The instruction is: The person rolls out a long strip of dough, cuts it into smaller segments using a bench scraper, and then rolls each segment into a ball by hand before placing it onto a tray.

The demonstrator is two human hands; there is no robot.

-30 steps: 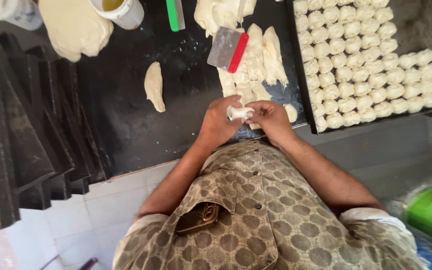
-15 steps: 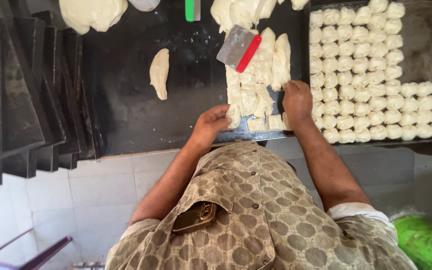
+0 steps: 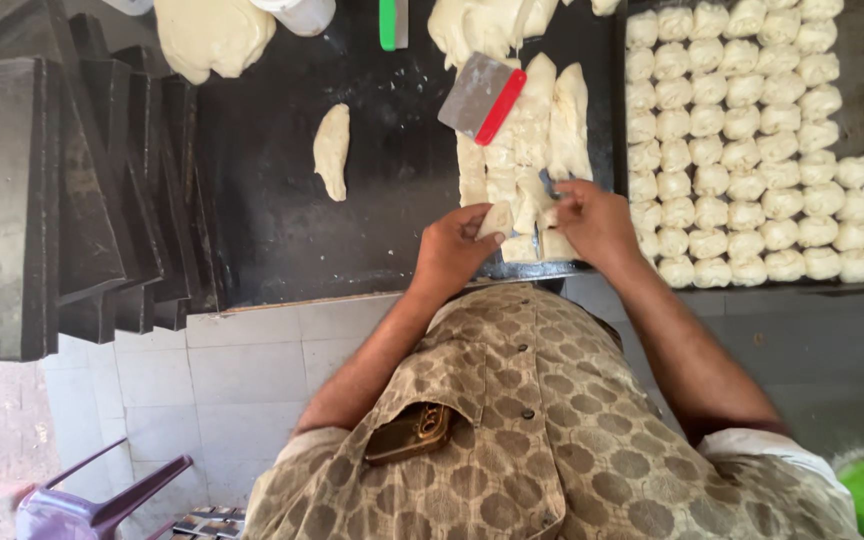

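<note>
Dough pieces point(image 3: 512, 195) pinched by both hands point(image 3: 527, 235) | red-handled scraper point(image 3: 480, 98) behind | filled tray point(image 3: 752, 140) right

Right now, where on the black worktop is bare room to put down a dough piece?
Free: the dark stretch between the lone dough strip and the cut dough pieces, and below that strip. Crowded: the tray of dough balls and around both hands.

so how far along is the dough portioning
Done: the tray holds rows of shaped dough balls. In hand: the left hand pinches a cut dough piece; the right hand touches the cut strips. Left: those strips and two dough lumps above.
</note>
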